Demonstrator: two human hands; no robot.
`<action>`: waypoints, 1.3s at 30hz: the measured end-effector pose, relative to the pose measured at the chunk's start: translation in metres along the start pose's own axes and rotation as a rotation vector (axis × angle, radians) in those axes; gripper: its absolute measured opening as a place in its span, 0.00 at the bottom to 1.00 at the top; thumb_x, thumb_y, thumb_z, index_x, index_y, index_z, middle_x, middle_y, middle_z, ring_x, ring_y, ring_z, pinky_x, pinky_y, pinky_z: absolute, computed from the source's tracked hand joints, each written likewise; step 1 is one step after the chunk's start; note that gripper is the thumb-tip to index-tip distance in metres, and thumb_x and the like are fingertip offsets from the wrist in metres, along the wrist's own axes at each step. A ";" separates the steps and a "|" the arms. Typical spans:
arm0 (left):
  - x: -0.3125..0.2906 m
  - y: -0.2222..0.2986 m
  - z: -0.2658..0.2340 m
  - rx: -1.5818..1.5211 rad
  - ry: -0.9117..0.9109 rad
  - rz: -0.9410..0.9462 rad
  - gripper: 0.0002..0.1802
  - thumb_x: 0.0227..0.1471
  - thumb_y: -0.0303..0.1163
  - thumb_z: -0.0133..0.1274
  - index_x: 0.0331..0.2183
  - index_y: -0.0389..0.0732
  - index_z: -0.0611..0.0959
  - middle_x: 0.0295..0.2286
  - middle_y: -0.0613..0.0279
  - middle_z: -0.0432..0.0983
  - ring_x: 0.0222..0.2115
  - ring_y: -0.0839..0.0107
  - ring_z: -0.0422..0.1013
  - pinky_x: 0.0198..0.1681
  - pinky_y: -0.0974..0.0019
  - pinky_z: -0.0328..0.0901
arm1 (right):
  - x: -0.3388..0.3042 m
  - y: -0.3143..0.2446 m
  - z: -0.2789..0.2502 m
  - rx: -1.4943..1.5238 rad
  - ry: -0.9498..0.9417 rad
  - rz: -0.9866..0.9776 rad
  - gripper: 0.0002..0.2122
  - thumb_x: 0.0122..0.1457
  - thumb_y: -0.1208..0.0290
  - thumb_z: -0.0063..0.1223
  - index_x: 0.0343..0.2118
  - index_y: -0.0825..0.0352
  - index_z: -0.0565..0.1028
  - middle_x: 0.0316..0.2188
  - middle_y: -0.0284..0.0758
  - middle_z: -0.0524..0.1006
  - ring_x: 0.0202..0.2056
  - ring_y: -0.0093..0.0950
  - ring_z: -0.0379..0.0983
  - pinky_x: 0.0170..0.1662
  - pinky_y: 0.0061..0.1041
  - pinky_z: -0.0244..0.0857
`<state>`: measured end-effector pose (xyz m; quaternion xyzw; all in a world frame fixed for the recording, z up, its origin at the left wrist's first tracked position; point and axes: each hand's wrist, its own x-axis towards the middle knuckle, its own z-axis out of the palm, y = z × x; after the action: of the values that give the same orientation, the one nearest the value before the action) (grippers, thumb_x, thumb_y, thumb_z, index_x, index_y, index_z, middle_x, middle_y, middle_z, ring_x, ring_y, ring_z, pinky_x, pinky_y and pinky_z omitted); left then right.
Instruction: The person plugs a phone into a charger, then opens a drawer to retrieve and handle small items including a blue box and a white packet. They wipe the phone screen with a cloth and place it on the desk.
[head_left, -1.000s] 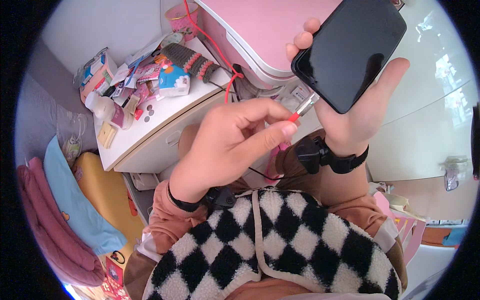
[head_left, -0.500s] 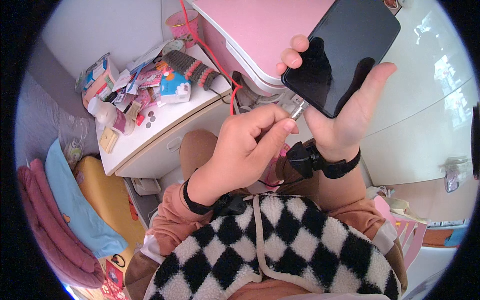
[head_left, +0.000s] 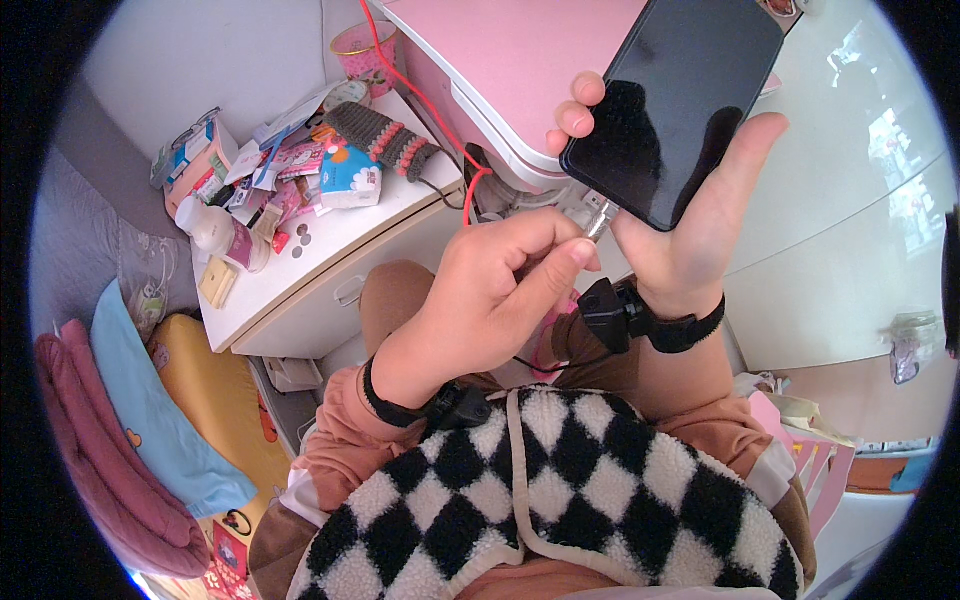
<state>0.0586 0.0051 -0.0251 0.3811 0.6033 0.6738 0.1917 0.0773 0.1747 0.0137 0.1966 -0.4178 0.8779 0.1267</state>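
Observation:
My right hand (head_left: pixel 692 258) holds a black smartphone (head_left: pixel 690 100) from beneath, with its dark screen facing up. Several of its fingertips curl over the phone's left edge, and the thumb lies stretched along the right side. My left hand (head_left: pixel 485 295) pinches a silver cable plug (head_left: pixel 600 220) between thumb and forefinger. The plug points at the phone's lower edge, very close to it; I cannot tell whether it sits in the port. A red cable (head_left: pixel 440 130) drops from the top and passes behind my left hand.
At left, a white cabinet top (head_left: pixel 270 300) carries a white bottle (head_left: pixel 225 235), a blue tissue pack (head_left: pixel 350 175), a grey knitted item (head_left: pixel 375 135) and coins. A pink-topped white case (head_left: pixel 510 75) stands ahead. A glossy white surface (head_left: pixel 830 220) lies at right.
The phone and my right hand have shifted slightly, with the phone's top edge lower and further left. My left hand keeps its pinch on the plug and has barely moved.

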 end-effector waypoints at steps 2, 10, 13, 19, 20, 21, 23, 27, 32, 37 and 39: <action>0.001 0.001 -0.002 0.015 -0.026 -0.016 0.14 0.66 0.35 0.49 0.36 0.34 0.82 0.20 0.72 0.71 0.21 0.86 0.61 0.25 0.78 0.56 | 0.000 0.000 -0.001 -0.008 0.039 0.001 0.46 0.57 0.23 0.27 0.51 0.72 0.67 0.44 0.44 0.73 0.41 0.36 0.72 0.46 0.37 0.71; 0.002 0.002 -0.006 0.112 -0.031 -0.062 0.14 0.53 0.31 0.65 0.40 0.34 0.83 0.20 0.79 0.67 0.17 0.91 0.53 0.21 0.79 0.46 | -0.004 0.007 -0.004 0.217 0.014 0.154 0.53 0.54 0.20 0.16 0.48 0.75 0.73 0.41 0.43 0.79 0.39 0.37 0.77 0.45 0.37 0.74; 0.002 0.001 -0.005 0.086 -0.013 -0.067 0.15 0.50 0.29 0.67 0.40 0.35 0.83 0.19 0.80 0.66 0.17 0.91 0.52 0.21 0.79 0.45 | -0.005 0.007 -0.004 0.216 0.042 0.157 0.53 0.54 0.20 0.16 0.49 0.75 0.73 0.41 0.43 0.79 0.39 0.37 0.77 0.45 0.37 0.74; 0.002 0.001 -0.003 0.114 0.005 -0.067 0.16 0.48 0.28 0.69 0.39 0.37 0.83 0.19 0.80 0.66 0.17 0.90 0.50 0.21 0.78 0.43 | -0.005 0.008 -0.004 0.197 0.045 0.143 0.53 0.54 0.20 0.16 0.48 0.75 0.74 0.40 0.43 0.79 0.39 0.37 0.77 0.45 0.37 0.74; 0.002 0.000 -0.003 0.118 0.006 -0.073 0.15 0.48 0.28 0.69 0.39 0.37 0.83 0.19 0.81 0.66 0.17 0.90 0.50 0.21 0.78 0.43 | -0.005 0.009 -0.004 0.189 0.041 0.136 0.53 0.54 0.20 0.16 0.48 0.75 0.74 0.40 0.43 0.79 0.39 0.37 0.77 0.45 0.37 0.74; 0.002 0.000 -0.003 0.117 0.007 -0.073 0.15 0.48 0.28 0.69 0.39 0.37 0.83 0.18 0.81 0.65 0.17 0.90 0.50 0.21 0.78 0.43 | -0.005 0.009 -0.005 0.187 0.047 0.138 0.53 0.54 0.20 0.16 0.48 0.75 0.74 0.40 0.43 0.79 0.39 0.37 0.77 0.45 0.37 0.74; 0.002 0.000 -0.002 0.123 0.008 -0.073 0.15 0.48 0.28 0.68 0.39 0.37 0.83 0.18 0.81 0.64 0.17 0.90 0.50 0.21 0.78 0.43 | -0.006 0.009 -0.005 0.182 0.057 0.142 0.53 0.54 0.20 0.15 0.48 0.75 0.74 0.40 0.43 0.79 0.39 0.36 0.77 0.44 0.37 0.74; 0.002 0.000 -0.002 0.122 0.007 -0.079 0.15 0.48 0.28 0.68 0.39 0.37 0.83 0.17 0.81 0.62 0.17 0.90 0.50 0.21 0.78 0.43 | -0.007 0.010 -0.005 0.175 0.009 0.122 0.46 0.58 0.24 0.24 0.52 0.72 0.67 0.44 0.44 0.74 0.41 0.38 0.74 0.44 0.39 0.74; 0.001 -0.001 -0.002 0.121 0.005 -0.069 0.15 0.49 0.27 0.68 0.39 0.37 0.83 0.16 0.81 0.61 0.16 0.90 0.50 0.21 0.78 0.43 | -0.007 0.009 -0.005 0.154 0.012 0.118 0.46 0.58 0.24 0.24 0.52 0.72 0.67 0.43 0.44 0.74 0.40 0.38 0.74 0.44 0.39 0.74; 0.001 -0.001 -0.002 0.114 0.002 -0.070 0.14 0.49 0.27 0.67 0.40 0.37 0.83 0.16 0.81 0.62 0.16 0.90 0.50 0.21 0.78 0.43 | -0.006 0.009 -0.003 0.165 0.046 0.132 0.52 0.54 0.20 0.15 0.47 0.74 0.74 0.41 0.42 0.79 0.39 0.35 0.77 0.43 0.37 0.75; 0.001 -0.001 -0.002 0.128 -0.001 -0.071 0.14 0.50 0.27 0.67 0.39 0.37 0.83 0.16 0.81 0.62 0.16 0.90 0.51 0.21 0.78 0.44 | -0.006 0.008 -0.002 0.158 0.040 0.126 0.50 0.56 0.22 0.18 0.48 0.73 0.72 0.41 0.43 0.77 0.39 0.36 0.76 0.43 0.38 0.74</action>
<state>0.0561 0.0049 -0.0258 0.3713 0.6582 0.6264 0.1912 0.0793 0.1708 0.0039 0.1616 -0.3564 0.9180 0.0639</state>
